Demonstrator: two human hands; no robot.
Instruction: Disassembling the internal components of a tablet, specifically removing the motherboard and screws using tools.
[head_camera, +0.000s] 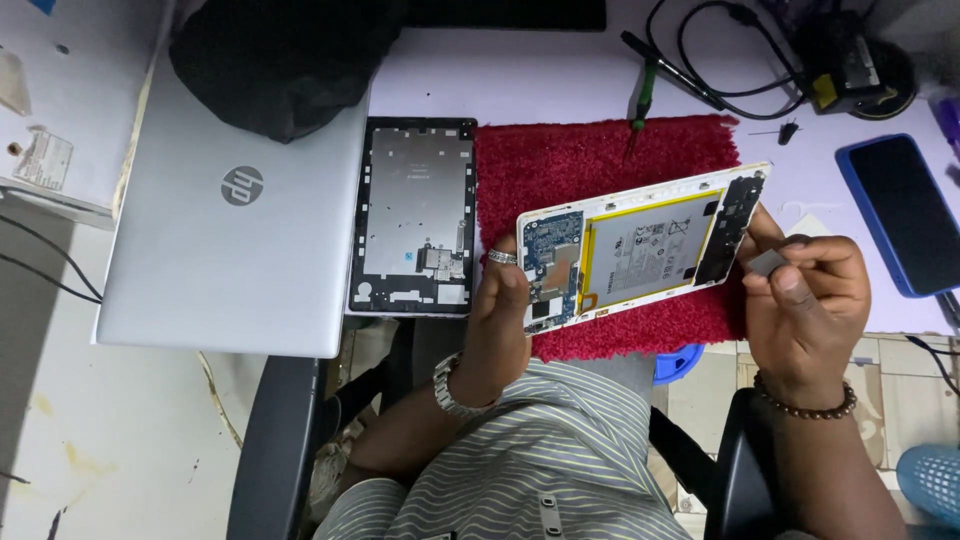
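Opened white tablet shell with yellow-edged battery held above red fuzzy mat, long axis left-right; left hand grips circuit-board end, right hand fingers pinching small grey square piece beside opposite end.

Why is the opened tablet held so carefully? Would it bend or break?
The tablet is thin and flat, so probably light yet a bit bendy. Its bare circuit board and battery look fragile. The left hand grips just one edge, so it may tip.

Left hand fingertips hidden behind opened tablet; blue basket cut by edge.
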